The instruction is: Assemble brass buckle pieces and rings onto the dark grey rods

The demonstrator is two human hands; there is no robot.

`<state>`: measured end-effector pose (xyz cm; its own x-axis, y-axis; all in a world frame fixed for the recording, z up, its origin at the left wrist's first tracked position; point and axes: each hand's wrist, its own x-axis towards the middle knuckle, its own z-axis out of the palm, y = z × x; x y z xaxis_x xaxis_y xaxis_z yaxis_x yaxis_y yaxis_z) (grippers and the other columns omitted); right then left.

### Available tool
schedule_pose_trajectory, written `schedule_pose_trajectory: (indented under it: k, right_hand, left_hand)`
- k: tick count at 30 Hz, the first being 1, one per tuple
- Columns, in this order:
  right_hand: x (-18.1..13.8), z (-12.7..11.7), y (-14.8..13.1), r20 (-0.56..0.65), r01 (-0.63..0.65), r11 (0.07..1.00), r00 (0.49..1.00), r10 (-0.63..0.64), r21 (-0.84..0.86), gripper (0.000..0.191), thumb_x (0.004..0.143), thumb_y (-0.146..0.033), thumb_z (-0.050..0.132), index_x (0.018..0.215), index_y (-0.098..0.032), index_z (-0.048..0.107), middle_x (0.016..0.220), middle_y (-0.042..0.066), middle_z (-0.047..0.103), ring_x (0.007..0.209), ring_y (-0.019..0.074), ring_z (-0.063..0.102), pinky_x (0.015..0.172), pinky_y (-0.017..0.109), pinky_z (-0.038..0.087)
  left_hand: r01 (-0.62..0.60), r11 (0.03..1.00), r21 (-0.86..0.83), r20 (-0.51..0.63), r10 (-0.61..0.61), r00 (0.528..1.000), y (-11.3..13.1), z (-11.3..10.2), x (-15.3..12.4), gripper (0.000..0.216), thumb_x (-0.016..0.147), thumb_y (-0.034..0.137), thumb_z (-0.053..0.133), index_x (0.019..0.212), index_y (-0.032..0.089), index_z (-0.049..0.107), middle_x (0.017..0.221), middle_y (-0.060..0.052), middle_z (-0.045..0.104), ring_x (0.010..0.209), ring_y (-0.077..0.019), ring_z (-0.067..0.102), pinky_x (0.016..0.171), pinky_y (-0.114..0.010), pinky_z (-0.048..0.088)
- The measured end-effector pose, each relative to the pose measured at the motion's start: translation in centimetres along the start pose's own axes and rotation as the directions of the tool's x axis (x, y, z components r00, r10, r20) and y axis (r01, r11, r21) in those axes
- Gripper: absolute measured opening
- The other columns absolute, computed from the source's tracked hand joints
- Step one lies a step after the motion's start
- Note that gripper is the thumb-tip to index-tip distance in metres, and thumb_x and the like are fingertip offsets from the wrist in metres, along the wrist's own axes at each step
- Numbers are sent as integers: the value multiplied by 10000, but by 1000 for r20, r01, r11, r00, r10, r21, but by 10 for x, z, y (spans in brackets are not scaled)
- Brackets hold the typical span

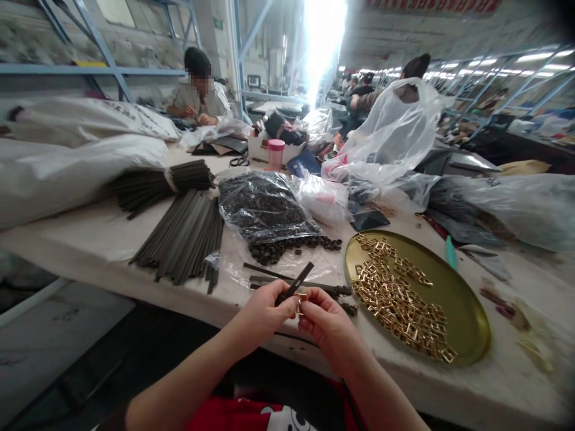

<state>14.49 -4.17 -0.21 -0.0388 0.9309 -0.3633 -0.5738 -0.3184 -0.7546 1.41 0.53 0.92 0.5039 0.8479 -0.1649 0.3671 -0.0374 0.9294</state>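
Between thumb and fingers my left hand [272,305] pinches a dark flat strap [302,276], whose end sticks up to the right. My right hand [321,314] holds a small gold buckle [302,304] close against the left fingertips. Whether the strap passes through the buckle is hidden by my fingers. Just beyond my hands lie several dark straps [269,280] on the table. To the right, a round gold tray [471,323] carries a heap of gold buckles [395,299]. A clear bag of small black loops [265,206] lies ahead, some spilling out.
Loose dark straps [184,239] and a tied bundle [166,182] lie left on the table [103,239]. Behind are scissors [239,161], a pink-lidded jar [275,154] and plastic bags [390,131]. A teal tool [451,252] lies beyond the tray. A person [200,90] sits across.
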Motion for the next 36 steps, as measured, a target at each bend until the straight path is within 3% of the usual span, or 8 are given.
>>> schedule_pose_trajectory:
  k: [8, 15, 22, 28, 32, 36]
  right_hand:
    - [-7, 5, 12, -13, 18, 1000, 1000, -18, -12, 153, 644, -247, 685, 746, -175, 596, 637, -52, 515, 477, 40, 402, 483, 179, 360]
    - [-4, 8, 20, -67, 94, 984, 992, -105, -154, 153, 640, -253, 654, 749, -174, 583, 662, -42, 532, 481, 56, 415, 461, 186, 361]
    - [-3, 10, 21, -49, 155, 954, 984, -173, -257, 126, 670, -256, 603, 765, -183, 563, 607, -56, 512, 433, 48, 385, 441, 187, 364]
    - [1, 6, 21, -11, 108, 961, 993, -115, -256, 88, 700, -250, 557, 752, -182, 540, 562, -74, 456, 414, 48, 382, 427, 188, 374]
    - [2, 3, 18, -23, 101, 957, 993, -112, -273, 137, 724, -316, 554, 750, -182, 545, 578, -52, 479, 465, 76, 433, 444, 206, 392]
    - [0, -1, 18, 59, 91, 951, 995, -77, -295, 241, 768, -405, 518, 736, -168, 546, 587, -25, 507, 487, 91, 459, 478, 226, 391]
  left_hand:
    - [-14, 995, 99, -33, 18, 999, 3, -1, -13, 131, 753, 257, 459, 732, 144, 522, 651, 18, 535, 633, -126, 480, 583, -219, 372]
    - [-37, 975, 218, -48, 49, 998, -3, -2, -17, 139, 755, 249, 444, 752, 150, 541, 670, 3, 577, 644, -147, 511, 579, -234, 368]
    - [1, 994, 113, -11, 0, 1000, -6, -5, -15, 160, 745, 284, 457, 729, 147, 539, 670, 12, 563, 651, -142, 502, 582, -229, 378]
    - [63, 997, -45, 73, -60, 996, -16, -2, -12, 163, 754, 280, 463, 742, 134, 534, 621, 35, 496, 592, -107, 444, 526, -204, 337]
    - [113, 982, -150, 98, -99, 990, -16, -2, -12, 188, 766, 304, 469, 781, 130, 540, 601, 48, 454, 542, -80, 396, 484, -186, 302]
    - [220, 941, -257, 137, -190, 972, -9, -5, -10, 226, 768, 369, 479, 767, 144, 494, 540, 79, 375, 435, -49, 284, 387, -171, 210]
